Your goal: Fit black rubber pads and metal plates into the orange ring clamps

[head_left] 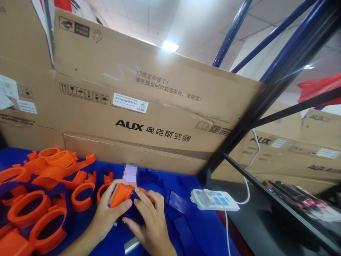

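Observation:
Both hands are on an orange and dark blue plastic tape dispenser (119,195), with a row of teeth along its left edge. My left hand (105,211) wraps round its left side, thumb across the front. Gripping the right side is my right hand (153,218), its fingers pressed on the blue part, which they largely cover. Just behind the hands stands a phone (130,172) with a timer on its screen. A silver metal piece (131,246) lies below the right hand, partly hidden.
Several orange ring-shaped parts (50,245) with blue pieces are heaped at left. Dark blue plastic parts (179,202) lie at right, near a white power strip (229,204) with a cable. A large cardboard box (160,117) stands behind the blue table; a dark rack post (234,142) rises at right.

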Tool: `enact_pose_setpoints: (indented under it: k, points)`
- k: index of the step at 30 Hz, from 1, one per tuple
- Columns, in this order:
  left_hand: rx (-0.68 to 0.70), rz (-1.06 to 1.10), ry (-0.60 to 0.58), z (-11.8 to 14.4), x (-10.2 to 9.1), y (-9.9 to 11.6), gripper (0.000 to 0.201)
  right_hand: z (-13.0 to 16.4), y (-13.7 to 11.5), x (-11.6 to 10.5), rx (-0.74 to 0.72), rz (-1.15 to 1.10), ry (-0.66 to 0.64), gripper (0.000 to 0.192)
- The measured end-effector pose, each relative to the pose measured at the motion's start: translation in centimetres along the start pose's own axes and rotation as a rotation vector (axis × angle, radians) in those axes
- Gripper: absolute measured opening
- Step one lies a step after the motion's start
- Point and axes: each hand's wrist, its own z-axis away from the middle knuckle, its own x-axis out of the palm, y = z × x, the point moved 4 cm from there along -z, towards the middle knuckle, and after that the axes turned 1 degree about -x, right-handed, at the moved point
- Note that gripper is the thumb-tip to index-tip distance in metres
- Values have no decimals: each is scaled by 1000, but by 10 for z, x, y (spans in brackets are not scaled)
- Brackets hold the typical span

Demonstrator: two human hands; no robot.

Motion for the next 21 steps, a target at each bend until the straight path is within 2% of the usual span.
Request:
enact_pose_setpoints:
  k: [4,21]
  points:
    - [1,-92,-18,-2,2,5,39,1,1,2,6,-18,-23,62]
    - [102,-136,-38,5,-4,1,29,0,-4,2,-34,-21,-21,70]
